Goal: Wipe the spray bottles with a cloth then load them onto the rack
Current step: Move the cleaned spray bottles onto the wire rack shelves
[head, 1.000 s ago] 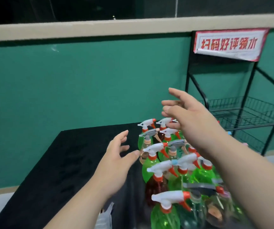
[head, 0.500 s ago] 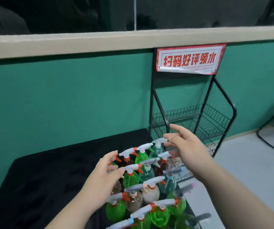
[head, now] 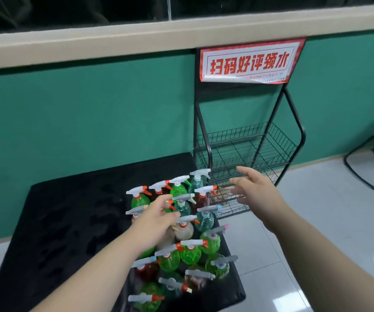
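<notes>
Several spray bottles (head: 190, 253), green, brown and clear, with white or grey triggers, stand packed on the right part of a black table (head: 68, 221). My left hand (head: 156, 218) hovers over the middle of the cluster with fingers relaxed, holding nothing. My right hand (head: 252, 188) is stretched out, fingers spread, in front of the lower shelves of a black wire rack (head: 278, 140) that stands right of the table. The rack's upper basket holds nothing. No cloth is in view.
A red and white sign (head: 249, 61) tops the rack. A green wall (head: 91, 120) runs behind the table and rack. White tiled floor (head: 316, 233) lies to the right, with a black cable loop (head: 361, 174) at the far right.
The view has swung right and down, showing more of the rack and floor. My right hand has moved off the bottles toward the rack. My left hand stays over the bottles.
</notes>
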